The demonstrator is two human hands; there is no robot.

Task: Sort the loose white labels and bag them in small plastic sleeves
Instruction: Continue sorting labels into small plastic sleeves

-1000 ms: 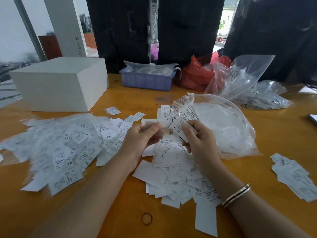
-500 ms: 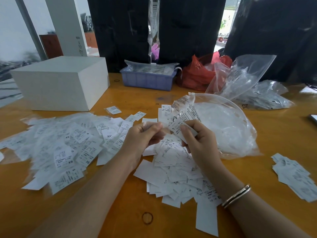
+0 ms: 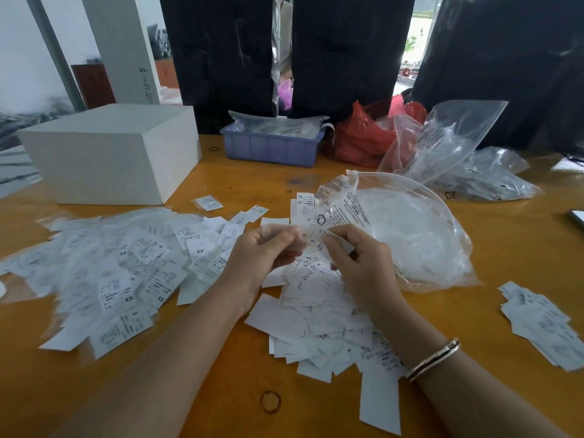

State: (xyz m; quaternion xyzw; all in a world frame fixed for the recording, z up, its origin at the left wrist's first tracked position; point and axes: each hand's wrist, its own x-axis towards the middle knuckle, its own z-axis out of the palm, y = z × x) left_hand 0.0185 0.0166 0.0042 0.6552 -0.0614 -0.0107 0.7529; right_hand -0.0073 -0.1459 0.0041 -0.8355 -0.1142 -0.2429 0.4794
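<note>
Over the middle of the table, my left hand [image 3: 268, 251] and my right hand [image 3: 357, 263] meet. My left fingers pinch a small clear plastic sleeve [image 3: 295, 237]. My right fingers pinch a white label marked L [image 3: 316, 241] at the sleeve's edge. Whether the label is inside the sleeve I cannot tell. A heap of loose white labels [image 3: 325, 314] lies under my hands. Bagged labels in sleeves [image 3: 126, 267] spread out to the left. A large clear bag of empty sleeves [image 3: 410, 235] lies to the right.
A white box [image 3: 113, 153] stands at the back left, a blue tray [image 3: 271, 147] and a red bag [image 3: 363, 137] behind. More clear bags [image 3: 474, 172] lie at the back right. A small label pile [image 3: 543, 327] sits near the right edge of the orange table [image 3: 221, 406].
My right hand has drawn slightly left and down, bringing the label closer to the sleeve held by my left hand. The piles have not moved.
</note>
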